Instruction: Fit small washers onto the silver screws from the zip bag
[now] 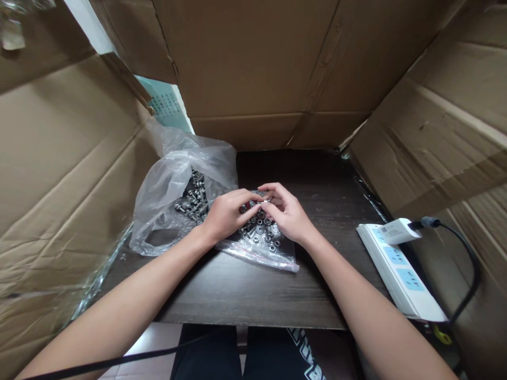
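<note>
left hand (232, 212) and right hand (290, 214) pinch a shiny piece (265, 201) above nuts (272, 247), between front and back edges of the table (253, 301).

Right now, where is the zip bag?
In the head view, the zip bag lies on the middle of the table, partly beneath the left hand and right hand, right of the larger bag.
</note>
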Available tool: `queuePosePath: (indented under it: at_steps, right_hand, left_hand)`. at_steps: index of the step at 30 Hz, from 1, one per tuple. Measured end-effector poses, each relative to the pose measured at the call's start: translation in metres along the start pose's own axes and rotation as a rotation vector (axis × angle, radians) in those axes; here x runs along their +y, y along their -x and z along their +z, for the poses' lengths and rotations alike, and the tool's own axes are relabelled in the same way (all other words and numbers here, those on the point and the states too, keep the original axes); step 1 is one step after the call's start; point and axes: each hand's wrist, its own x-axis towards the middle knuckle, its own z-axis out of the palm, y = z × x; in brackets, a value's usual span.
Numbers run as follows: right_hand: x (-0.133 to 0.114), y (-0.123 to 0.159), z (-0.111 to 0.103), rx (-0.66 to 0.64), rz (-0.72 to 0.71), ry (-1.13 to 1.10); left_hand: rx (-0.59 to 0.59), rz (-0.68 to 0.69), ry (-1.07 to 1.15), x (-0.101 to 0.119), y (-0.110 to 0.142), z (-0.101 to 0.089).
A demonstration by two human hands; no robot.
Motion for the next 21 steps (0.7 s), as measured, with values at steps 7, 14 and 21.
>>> queuePosePath:
  at_steps: [7, 14, 21]
  right_hand:
    - [-0.0015, -0.0007, 0.0001, 0.044, 0.015, 0.057]
    - [0.0005, -0.0007, 0.0007, 0.039, 0.053, 0.041]
    - [0.0003, -0.0003, -0.0008, 0.005, 0.023, 0.005]
  left_hand:
    - [-0.001, -0.006, 0.004, 0.0009, -0.0008, -0.0007]
    - [-0.013, 0.016, 0.003, 0.002, -0.0008, -0.0013]
    - [0.0, 0.011, 0.001, -0.0001, -0.0005, -0.0001]
